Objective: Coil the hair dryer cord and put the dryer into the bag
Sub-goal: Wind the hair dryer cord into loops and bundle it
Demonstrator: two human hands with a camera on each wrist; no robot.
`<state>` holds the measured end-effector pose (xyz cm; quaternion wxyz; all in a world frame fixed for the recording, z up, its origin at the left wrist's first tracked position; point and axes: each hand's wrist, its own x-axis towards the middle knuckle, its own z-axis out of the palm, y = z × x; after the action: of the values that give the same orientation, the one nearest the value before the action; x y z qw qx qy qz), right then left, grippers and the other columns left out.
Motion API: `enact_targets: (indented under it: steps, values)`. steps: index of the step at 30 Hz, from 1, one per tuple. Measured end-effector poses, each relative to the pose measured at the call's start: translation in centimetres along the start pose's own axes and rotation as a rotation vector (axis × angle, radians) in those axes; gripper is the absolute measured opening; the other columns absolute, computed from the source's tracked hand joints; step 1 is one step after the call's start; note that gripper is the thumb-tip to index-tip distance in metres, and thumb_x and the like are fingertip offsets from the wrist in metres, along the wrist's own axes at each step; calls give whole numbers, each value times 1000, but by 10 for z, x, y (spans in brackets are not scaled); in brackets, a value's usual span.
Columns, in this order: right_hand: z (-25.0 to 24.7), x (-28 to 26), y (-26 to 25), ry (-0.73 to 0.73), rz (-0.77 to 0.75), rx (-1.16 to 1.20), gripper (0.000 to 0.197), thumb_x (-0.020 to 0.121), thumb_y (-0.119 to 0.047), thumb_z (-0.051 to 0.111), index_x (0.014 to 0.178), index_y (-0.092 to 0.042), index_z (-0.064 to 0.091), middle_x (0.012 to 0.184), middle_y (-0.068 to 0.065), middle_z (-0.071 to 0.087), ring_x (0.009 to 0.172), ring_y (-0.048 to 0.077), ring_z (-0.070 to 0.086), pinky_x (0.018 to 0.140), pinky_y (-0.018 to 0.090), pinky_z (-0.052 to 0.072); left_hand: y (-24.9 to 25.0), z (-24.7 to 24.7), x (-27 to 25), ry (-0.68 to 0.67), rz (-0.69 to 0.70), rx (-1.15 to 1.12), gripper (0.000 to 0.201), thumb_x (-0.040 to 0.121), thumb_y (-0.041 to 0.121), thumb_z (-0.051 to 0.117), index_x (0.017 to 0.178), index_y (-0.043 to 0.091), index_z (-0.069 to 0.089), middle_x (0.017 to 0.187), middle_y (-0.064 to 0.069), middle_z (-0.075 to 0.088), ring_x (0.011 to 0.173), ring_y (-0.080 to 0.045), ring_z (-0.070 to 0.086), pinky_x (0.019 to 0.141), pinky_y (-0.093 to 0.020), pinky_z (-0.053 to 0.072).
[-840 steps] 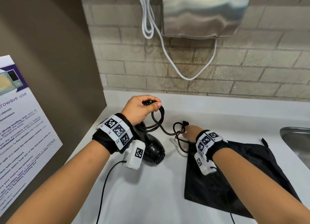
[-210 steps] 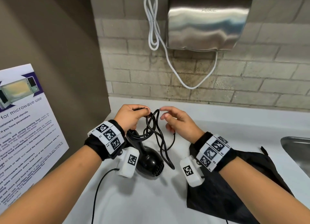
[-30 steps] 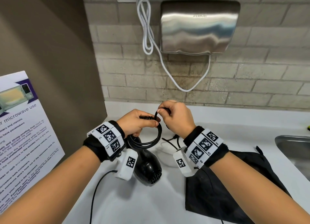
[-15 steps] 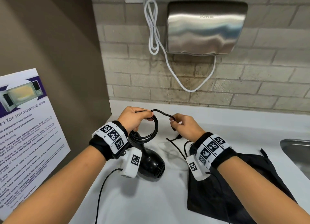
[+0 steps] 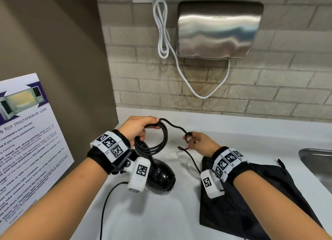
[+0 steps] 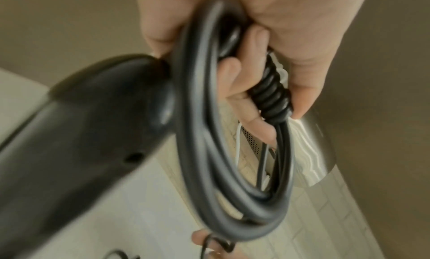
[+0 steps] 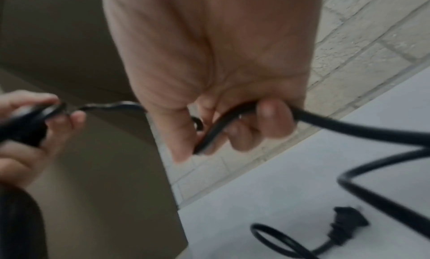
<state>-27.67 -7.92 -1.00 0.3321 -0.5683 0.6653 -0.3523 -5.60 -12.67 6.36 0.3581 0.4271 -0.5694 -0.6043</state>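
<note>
The black hair dryer [image 5: 160,175] stands nose-down on the white counter [image 5: 158,212]. My left hand [image 5: 138,127] grips the top of its handle together with several coiled loops of black cord [image 5: 162,141]; the left wrist view shows the coil [image 6: 232,152] and ribbed strain relief [image 6: 271,95] in my curled fingers. My right hand [image 5: 197,142] pinches the free cord [image 7: 232,119] a short way to the right. The plug [image 7: 346,224] lies on the counter below that hand. The black drawstring bag [image 5: 251,203] lies flat at right, partly under my right forearm.
A brown side wall with a microwave poster [image 5: 27,141] closes off the left. A steel hand dryer [image 5: 219,29] and white cable [image 5: 163,33] hang on the tiled back wall. A steel sink [image 5: 318,164] edge is at far right. A thin black sensor cable [image 5: 107,200] trails from my left wrist.
My right hand has drawn away to the right and down from the coil, stretching a length of cord between the two hands. The left hand keeps its hold on the loops.
</note>
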Motion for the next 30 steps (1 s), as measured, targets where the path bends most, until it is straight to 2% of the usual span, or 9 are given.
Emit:
enact_targets:
  steps: [6, 8, 12, 16, 18, 20, 22, 26, 30]
  values:
    - [-3, 9, 29, 216, 86, -51, 28, 89, -5, 51, 69, -22, 58, 84, 12, 61, 82, 21, 53, 74, 27, 38, 3, 2, -3, -76, -63, -51, 15, 89, 17, 55, 77, 11, 62, 62, 2, 70, 28, -3, 18, 34, -12, 21]
    - [-5, 10, 19, 227, 86, -46, 19, 87, -2, 51, 84, -19, 58, 90, 7, 56, 82, 21, 51, 71, 25, 38, 4, 5, -3, -82, -48, -43, 14, 89, 17, 56, 79, 11, 64, 62, 3, 70, 28, -3, 19, 34, -13, 21]
    - [-14, 0, -10, 160, -90, 87, 56, 79, 5, 54, 126, -25, 45, 118, 1, 49, 106, 18, 46, 85, 27, 36, 6, 9, -2, -102, -14, -2, 12, 88, 15, 58, 82, 9, 67, 64, 3, 71, 30, -3, 21, 35, -14, 23]
    - [-14, -14, -40, 194, -477, -339, 59, 84, -33, 46, 140, -21, 35, 139, -1, 44, 128, 12, 36, 106, 26, 27, 5, 12, 0, -133, 41, 81, 11, 87, 16, 60, 85, 10, 69, 66, 2, 71, 35, -4, 29, 38, -15, 27]
    - [-11, -13, -51, 132, -532, -404, 44, 90, -38, 40, 127, -19, 52, 127, 5, 57, 117, 13, 49, 104, 31, 31, 5, 13, 1, -160, 87, 112, 10, 86, 14, 61, 86, 11, 70, 69, 3, 72, 47, -5, 44, 46, -14, 34]
    - [-11, -15, -60, 100, -484, -297, 23, 94, -28, 45, 87, -20, 65, 82, 8, 68, 75, 7, 61, 81, 31, 44, 5, 14, 0, -205, 132, 121, 9, 85, 8, 61, 88, 10, 69, 70, 6, 72, 65, -4, 60, 59, -14, 40]
    - [-13, -16, -66, 175, -467, -242, 29, 93, -22, 50, 66, -21, 59, 52, -5, 53, 48, 3, 49, 57, 24, 41, 5, 15, 0, -232, 135, 115, 10, 85, 6, 60, 90, 11, 68, 69, 7, 72, 70, -3, 61, 66, -15, 45]
    - [-5, -22, -79, 357, -481, -234, 26, 92, -20, 52, 74, -8, 67, 47, -12, 43, 48, 4, 41, 52, 24, 32, 5, 19, -2, -203, 97, 103, 9, 88, 12, 58, 90, 14, 66, 70, 5, 70, 42, -1, 43, 40, -13, 38]
    - [16, -35, -80, 361, -503, -151, 34, 93, -27, 44, 72, -6, 61, 48, -5, 44, 48, 15, 45, 53, 31, 37, 3, 23, -1, -159, 153, 125, 11, 91, 14, 56, 90, 19, 66, 77, 3, 67, 40, -3, 35, 37, -14, 30]
